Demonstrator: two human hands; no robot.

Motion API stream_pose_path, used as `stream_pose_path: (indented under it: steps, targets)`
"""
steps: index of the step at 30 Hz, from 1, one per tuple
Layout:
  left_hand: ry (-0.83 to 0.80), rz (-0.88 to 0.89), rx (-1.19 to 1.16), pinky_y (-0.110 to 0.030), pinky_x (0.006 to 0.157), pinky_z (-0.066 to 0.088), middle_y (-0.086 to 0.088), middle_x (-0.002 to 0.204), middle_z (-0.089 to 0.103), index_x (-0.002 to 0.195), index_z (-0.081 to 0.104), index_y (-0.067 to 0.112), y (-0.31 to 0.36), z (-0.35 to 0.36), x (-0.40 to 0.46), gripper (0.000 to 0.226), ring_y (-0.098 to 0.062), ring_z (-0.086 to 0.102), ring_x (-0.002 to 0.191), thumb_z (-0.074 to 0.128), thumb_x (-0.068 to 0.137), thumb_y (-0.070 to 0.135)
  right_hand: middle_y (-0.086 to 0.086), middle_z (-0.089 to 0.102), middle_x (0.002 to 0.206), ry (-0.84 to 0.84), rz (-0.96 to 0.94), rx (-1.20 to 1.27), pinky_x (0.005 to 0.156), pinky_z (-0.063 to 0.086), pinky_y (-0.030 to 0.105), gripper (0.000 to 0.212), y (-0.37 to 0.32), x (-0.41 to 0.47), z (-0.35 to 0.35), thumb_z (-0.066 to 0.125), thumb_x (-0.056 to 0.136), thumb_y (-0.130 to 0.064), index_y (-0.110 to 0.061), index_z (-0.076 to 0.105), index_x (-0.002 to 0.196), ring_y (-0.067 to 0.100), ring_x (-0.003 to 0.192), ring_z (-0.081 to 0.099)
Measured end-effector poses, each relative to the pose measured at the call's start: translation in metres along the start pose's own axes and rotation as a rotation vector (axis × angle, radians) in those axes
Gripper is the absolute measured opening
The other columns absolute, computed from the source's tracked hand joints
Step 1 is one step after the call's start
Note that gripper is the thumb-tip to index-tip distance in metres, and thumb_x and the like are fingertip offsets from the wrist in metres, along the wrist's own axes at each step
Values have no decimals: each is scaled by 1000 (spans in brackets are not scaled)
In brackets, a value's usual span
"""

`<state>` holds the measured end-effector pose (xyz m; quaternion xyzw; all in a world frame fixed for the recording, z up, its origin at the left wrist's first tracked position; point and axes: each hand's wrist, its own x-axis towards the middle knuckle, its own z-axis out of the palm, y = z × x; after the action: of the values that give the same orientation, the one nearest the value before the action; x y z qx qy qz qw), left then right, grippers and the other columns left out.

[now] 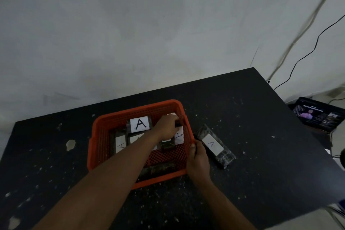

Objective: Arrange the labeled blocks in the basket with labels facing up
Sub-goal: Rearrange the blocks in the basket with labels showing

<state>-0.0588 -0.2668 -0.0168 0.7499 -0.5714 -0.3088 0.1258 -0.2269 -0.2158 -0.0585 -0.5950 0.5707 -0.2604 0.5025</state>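
Left hand (166, 124) grasps a block (178, 123) inside the orange basket (97, 136); right hand (198, 160) grips the basket's right rim.

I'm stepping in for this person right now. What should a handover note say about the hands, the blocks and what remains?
Left hand: reaching into the far right corner of the orange basket, fingers curled on a block there.
Right hand: gripping the basket's right rim.
Done: several blocks lie in the basket, with the big A label up.
Left: one labeled block lies on the table right of the basket, label up; place it inside.
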Motion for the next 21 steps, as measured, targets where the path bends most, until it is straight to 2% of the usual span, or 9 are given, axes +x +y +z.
stream_pose_path:
  steps: [2, 5, 8, 10, 13, 18, 21]
  targets:
    - [73, 19, 78, -34, 99, 43, -6, 129, 61, 128, 59, 14, 0, 5, -1, 39, -24, 55, 120, 67, 90, 15, -1, 62, 95, 11, -11, -2, 75, 55, 44, 20, 1, 0, 0, 33, 104, -33, -32, 53, 106, 19, 82, 62]
    - [165, 83, 302, -43, 103, 34, -2, 134, 55, 130, 56, 21, -1, 12, -6, 49, -24, 45, 126, 70, 85, 36, -2, 61, 95, 20, -17, -10, 72, 54, 41, 22, 2, 0, 1, 33, 104, -33, -29, 55, 107, 16, 81, 61]
    - [148, 107, 445, -45, 99, 28, 3, 132, 55, 127, 58, 25, -5, 17, -13, 62, -22, 40, 125, 69, 76, 58, -6, 60, 100, 21, -6, -25, 70, 50, 31, 20, 2, 1, 2, 33, 104, -35, -32, 52, 110, 9, 84, 60]
    - [129, 131, 494, -46, 100, 26, 3, 130, 57, 123, 59, 24, -8, 23, -16, 63, -22, 40, 125, 67, 73, 63, -8, 60, 100, 24, -2, -27, 70, 48, 28, 18, 2, 1, 2, 34, 104, -35, -35, 51, 110, 7, 85, 60]
    - [133, 163, 501, -48, 99, 23, 2, 127, 60, 115, 63, 21, -11, 33, -20, 55, -21, 40, 123, 61, 79, 63, -10, 59, 100, 16, 5, -29, 66, 44, 24, 18, 0, 1, 2, 34, 104, -34, -37, 50, 110, 4, 85, 59]
    - [174, 155, 532, -51, 105, 21, 0, 132, 56, 124, 59, 19, -13, 47, -27, 50, -21, 36, 129, 61, 86, 51, -12, 57, 98, 15, 5, -32, 63, 39, 18, 17, -4, 0, 2, 35, 104, -31, -34, 51, 111, 2, 83, 57]
    - [186, 133, 529, -50, 105, 21, 0, 133, 55, 124, 59, 19, -13, 47, -25, 44, -21, 37, 129, 66, 86, 38, -11, 56, 99, 10, 3, -37, 65, 41, 20, 17, -4, 0, 2, 34, 104, -31, -35, 49, 110, 3, 84, 57]
